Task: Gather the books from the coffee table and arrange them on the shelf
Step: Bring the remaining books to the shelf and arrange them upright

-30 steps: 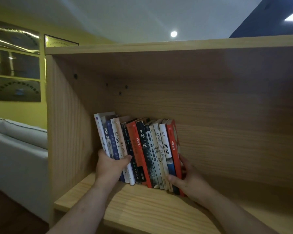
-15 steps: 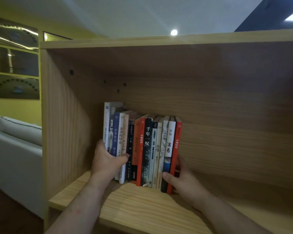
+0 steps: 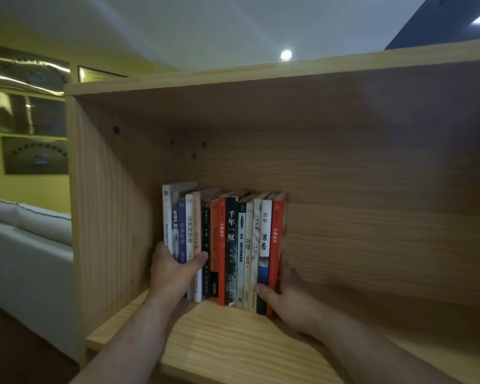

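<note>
Grey sofa [image 3: 25,231] and framed plaques [image 3: 31,115] on the yellow wall sat far left. Row of books [image 3: 230,245] stood upright on the wooden shelf [image 3: 233,333], near its left wall. Left hand [image 3: 175,270] gripped the row's left end, thumb across the spines. Right hand [image 3: 286,295] gripped the right end, thumb on the lower spines, fingers behind the red book [image 3: 276,245]. The 2 hands were apart, the row clamped between them.
</note>
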Available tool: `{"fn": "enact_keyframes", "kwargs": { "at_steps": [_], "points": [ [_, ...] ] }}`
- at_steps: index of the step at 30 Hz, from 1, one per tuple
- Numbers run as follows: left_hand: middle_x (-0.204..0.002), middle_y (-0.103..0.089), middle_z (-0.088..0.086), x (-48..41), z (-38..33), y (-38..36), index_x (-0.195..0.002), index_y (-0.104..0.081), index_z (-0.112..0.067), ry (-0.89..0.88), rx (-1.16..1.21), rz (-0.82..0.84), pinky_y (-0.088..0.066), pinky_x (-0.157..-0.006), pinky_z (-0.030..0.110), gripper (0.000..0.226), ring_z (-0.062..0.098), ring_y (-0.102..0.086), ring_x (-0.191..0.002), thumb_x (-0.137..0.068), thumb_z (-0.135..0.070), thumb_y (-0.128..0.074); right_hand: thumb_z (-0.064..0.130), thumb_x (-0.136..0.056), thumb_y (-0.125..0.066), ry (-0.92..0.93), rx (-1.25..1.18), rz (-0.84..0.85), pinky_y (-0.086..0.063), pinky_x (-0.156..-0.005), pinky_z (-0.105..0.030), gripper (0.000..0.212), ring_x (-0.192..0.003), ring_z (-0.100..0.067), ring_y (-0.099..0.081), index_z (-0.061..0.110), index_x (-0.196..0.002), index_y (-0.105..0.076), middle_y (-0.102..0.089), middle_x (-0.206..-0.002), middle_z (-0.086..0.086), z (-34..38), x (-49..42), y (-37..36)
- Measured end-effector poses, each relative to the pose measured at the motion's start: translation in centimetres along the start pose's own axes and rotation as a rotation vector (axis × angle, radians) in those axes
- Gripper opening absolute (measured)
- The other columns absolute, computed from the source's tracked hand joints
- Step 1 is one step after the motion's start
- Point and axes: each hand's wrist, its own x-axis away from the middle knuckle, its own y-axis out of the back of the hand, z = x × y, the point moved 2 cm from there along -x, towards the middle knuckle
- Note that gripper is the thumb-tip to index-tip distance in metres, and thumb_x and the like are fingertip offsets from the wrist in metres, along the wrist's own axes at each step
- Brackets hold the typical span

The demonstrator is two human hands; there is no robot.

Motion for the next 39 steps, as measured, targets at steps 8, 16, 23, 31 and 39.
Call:
{"fn": "enact_keyframes", "kwargs": {
  "at_steps": [8,16,23,31,39],
  "points": [
    [-0.118,-0.059,-0.004,0.6,-0.7,0.3,-0.130,-0.040,-0.037,-0.059,-0.030,-0.062,-0.056,-0.090,0.046,0.086,0.015,-0.064,-0.105,-0.057,-0.043,-0.086,0.036,-0.078,-0.082,-0.024,-0.149,-0.109,-0.050,-0.109,-0.047,0.092,-0.131,-0.011,-0.055,0.079,-0.131,-0.020,-0.052,-0.142,0.017,-0.4,0.1,0.1],
    [-0.116,-0.062,-0.005,0.0,-0.4,0.2,-0.132,-0.041,-0.033,-0.035,0.039,-0.066,-0.057,-0.090,0.043,0.078,0.012,-0.065,-0.103,-0.068,-0.023,-0.085,0.034,-0.085,-0.079,-0.014,-0.134,-0.072,-0.049,-0.110,-0.046,0.092,-0.126,-0.007,-0.058,0.071,-0.142,-0.018,-0.059,-0.136,0.021,0.1,-0.5,-0.3],
    [-0.155,-0.017,0.003,1.0,-1.8,0.6,-0.156,-0.010,-0.017,-0.112,-0.256,-0.234,-0.028,-0.115,0.045,0.098,0.025,-0.014,-0.144,-0.083,-0.035,-0.072,0.034,-0.092,-0.072,-0.008,-0.083,-0.027,-0.048,-0.106,-0.032,0.081,-0.125,-0.006,-0.057,0.058,-0.146,-0.018,-0.058,-0.137,0.021,1.4,-1.4,-1.8],
    [-0.156,-0.036,-0.002,1.0,-1.7,0.9,-0.149,-0.040,-0.026,-0.335,-0.404,-0.241,-0.030,-0.116,0.046,0.062,0.024,-0.028,-0.140,-0.091,-0.017,-0.061,0.065,-0.070,-0.073,0.008,-0.046,-0.067,-0.050,-0.108,-0.048,0.101,-0.127,-0.010,-0.059,0.063,-0.149,-0.010,-0.055,-0.142,0.021,1.4,-1.1,-2.3],
    [-0.155,-0.034,-0.003,1.0,-1.4,0.8,-0.145,-0.043,-0.034,-0.322,-0.363,-0.262,-0.027,-0.112,0.032,0.060,0.019,-0.026,-0.139,-0.092,-0.010,-0.062,0.042,-0.082,-0.079,0.080,-0.018,-0.217,-0.044,-0.111,-0.042,0.108,-0.136,-0.007,-0.039,0.057,-0.155,-0.002,-0.031,-0.154,0.018,2.9,-0.9,-1.9]
  ]
}}
